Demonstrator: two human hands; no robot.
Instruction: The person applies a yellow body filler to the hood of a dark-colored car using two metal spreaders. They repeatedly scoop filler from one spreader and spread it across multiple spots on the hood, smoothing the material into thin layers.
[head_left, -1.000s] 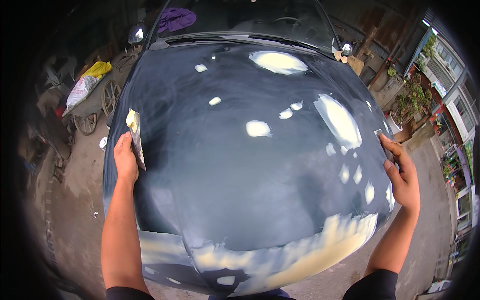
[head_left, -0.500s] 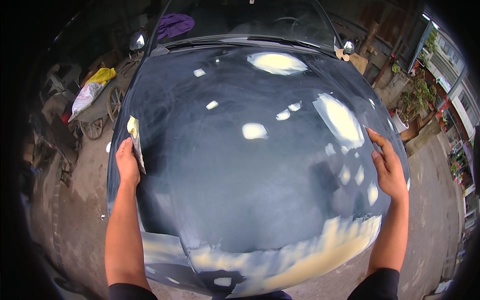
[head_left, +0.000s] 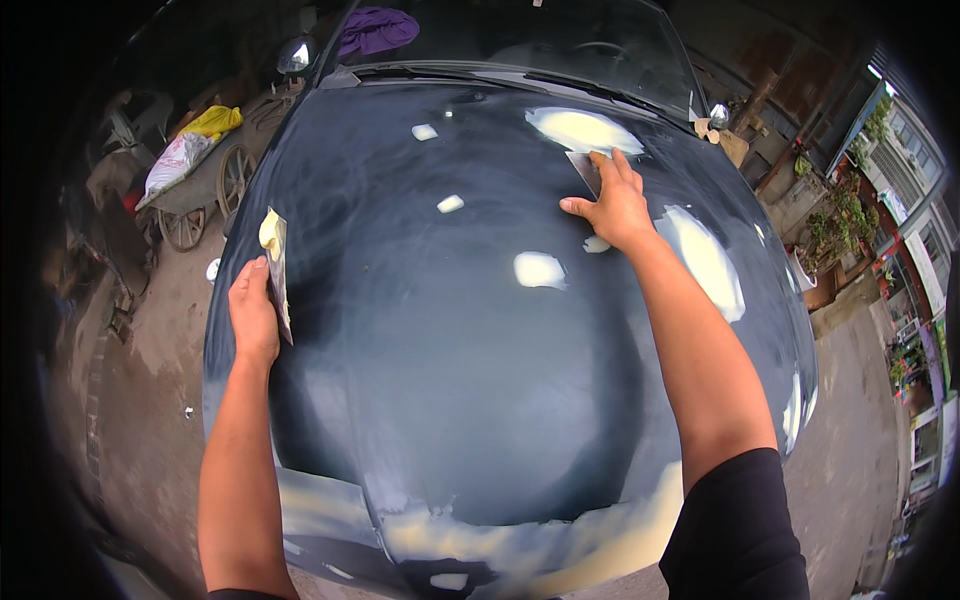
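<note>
A dark car hood (head_left: 450, 360) fills the middle, dotted with pale yellow patches of body filler. Near its left edge, my left hand (head_left: 254, 318) grips a flat, narrow putty board (head_left: 280, 270) that carries a lump of creamy filler (head_left: 269, 232) near its far end. My right hand (head_left: 618, 205) reaches over the far right of the hood, closed on a thin grey putty spreader (head_left: 581, 170). The spreader's far edge lies by the near left rim of a large oval filler patch (head_left: 582, 130). My right forearm covers several smaller patches.
A long patch (head_left: 708, 262) lies right of my right forearm, a small one (head_left: 540, 269) near the hood's middle. Purple cloth (head_left: 378, 31) rests against the windshield. At left stands a cart (head_left: 214, 200) with sacks; potted plants (head_left: 838, 215) are at right.
My right hand has swung from the hood's right edge up and left to the far oval patch, bringing the spreader along. The view has shifted slightly; my left hand still holds the board.
</note>
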